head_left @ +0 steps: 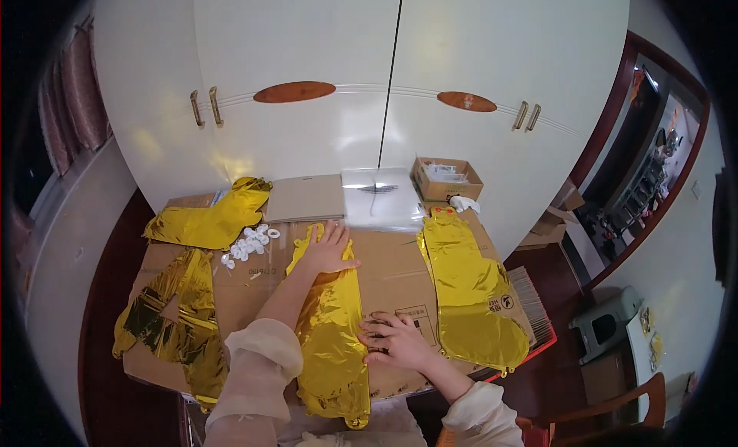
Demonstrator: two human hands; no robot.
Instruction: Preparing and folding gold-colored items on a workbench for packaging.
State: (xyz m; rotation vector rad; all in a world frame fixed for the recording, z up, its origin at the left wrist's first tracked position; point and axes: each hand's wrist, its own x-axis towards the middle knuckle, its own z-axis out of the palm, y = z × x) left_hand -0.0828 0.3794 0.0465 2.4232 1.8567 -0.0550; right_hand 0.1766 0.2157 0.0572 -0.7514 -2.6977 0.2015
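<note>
A flat, uninflated gold foil balloon (332,347) lies lengthwise in front of me on the cardboard-covered table (396,274). Near its far end, my left hand (329,251) rests flat with the fingers spread. My right hand (396,341) is palm down at the balloon's right edge, fingers apart and slightly bent, the tips touching the foil's border. Both hands appear to hold nothing. To the right lies another set of flat gold foil balloons (473,293). On the left are a crumpled gold foil balloon (211,216) and one with a triangular hole (192,332).
Small white rings (247,243) are heaped left of centre. Along the back are cardboard sheets (306,199), clear plastic bags (380,201) and a small box (447,178) of packets. White cabinet doors (307,39) stand behind. A wooden chair (615,408) is at lower right.
</note>
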